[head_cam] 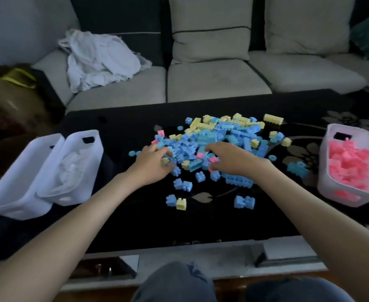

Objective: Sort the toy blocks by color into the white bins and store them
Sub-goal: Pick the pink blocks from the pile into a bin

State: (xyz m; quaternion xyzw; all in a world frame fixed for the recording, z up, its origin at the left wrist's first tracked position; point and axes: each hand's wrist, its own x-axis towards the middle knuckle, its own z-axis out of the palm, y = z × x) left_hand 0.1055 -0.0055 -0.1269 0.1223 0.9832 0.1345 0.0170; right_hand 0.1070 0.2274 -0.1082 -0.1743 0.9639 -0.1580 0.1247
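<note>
A pile of toy blocks point(220, 136), mostly blue with yellow ones at the back and a few pink ones, lies on the black table point(135, 214). My left hand point(152, 165) is dug into the pile's left edge, its fingers curled over blue and yellow blocks. At the pile's front, my right hand point(231, 160) has bent fingers, and its thumb pinches a pink block point(211, 169). On the right, a white bin point(326, 153) holds pink blocks. Two white bins stand at the left: the inner bin point(96, 153) holds white blocks, while the outer bin point(16, 184) looks empty.
Loose blue blocks point(243, 201) and a yellow block point(181, 203) lie in front of the pile. A grey sofa point(212, 79) with a crumpled white cloth point(100, 59) stands behind the table. My knees point(179, 284) are at the table's near edge.
</note>
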